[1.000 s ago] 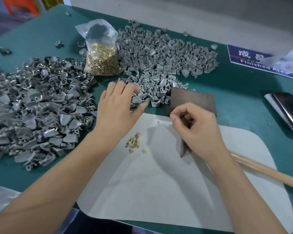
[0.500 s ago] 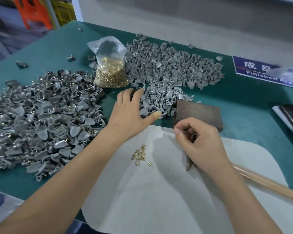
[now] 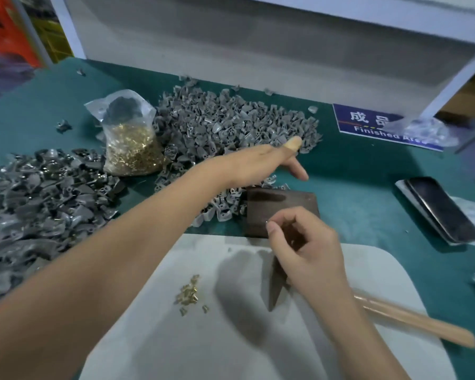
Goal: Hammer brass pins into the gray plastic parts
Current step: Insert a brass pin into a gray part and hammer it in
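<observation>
Left hand [image 3: 261, 163], fingers extended and holding nothing, reaches over the gray plastic parts [image 3: 231, 124] for another; right hand [image 3: 307, 248], curled round the hammer [image 3: 276, 283], seems to pinch a pin ready.

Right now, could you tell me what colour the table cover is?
Dark green table cover, clearest in the head view.

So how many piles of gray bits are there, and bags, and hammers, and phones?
Piles of gray parts: 2
Bags of brass pins: 1
Hammers: 1
Phones: 1
Total: 5
</observation>
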{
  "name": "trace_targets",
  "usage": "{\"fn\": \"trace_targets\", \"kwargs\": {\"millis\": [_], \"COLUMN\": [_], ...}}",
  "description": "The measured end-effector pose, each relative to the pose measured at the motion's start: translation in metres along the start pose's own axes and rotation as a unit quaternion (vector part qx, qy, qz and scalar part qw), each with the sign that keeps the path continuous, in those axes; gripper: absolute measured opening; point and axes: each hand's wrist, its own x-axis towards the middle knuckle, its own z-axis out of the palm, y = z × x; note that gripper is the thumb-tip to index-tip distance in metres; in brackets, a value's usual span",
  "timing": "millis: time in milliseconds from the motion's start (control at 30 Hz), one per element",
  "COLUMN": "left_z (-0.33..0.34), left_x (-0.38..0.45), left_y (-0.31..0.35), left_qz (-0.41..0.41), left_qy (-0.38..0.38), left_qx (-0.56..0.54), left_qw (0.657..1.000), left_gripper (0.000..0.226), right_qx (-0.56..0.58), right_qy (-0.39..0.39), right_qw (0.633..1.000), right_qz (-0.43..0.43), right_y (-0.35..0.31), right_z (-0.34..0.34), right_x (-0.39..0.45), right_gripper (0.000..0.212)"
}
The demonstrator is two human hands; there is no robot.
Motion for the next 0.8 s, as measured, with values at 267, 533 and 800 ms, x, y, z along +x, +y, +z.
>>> {"fn": "trace_targets", "kwargs": {"millis": [267,533,800], "left_z": [0.004,0.001,0.009], "left_x": [0.039,0.024,-0.006], "left_y": [-0.021,-0.046,-0.061], "left_qz": [-0.005,0.018,0.067], "left_qy": [-0.083,-0.053,0.061], "left_qx": [0.033,0.083,0.139], "left_qw": [0.996,0.995,0.986], "left_gripper": [0.076,0.071,0.085], "right_qx": [-0.015,-0.020,-0.038], "right_qy": [0.019,0.009,-0.025], "right_qw": [1.000,1.000,0.999], "right_qz": [0.007,0.012,-0.001], "right_y": [0.014,0.014,0.006], "right_z": [-0.006,-0.002,0.008], "right_x": [0.006,0.006,0.000], "right_gripper": [0.012,0.012,0.014]}}
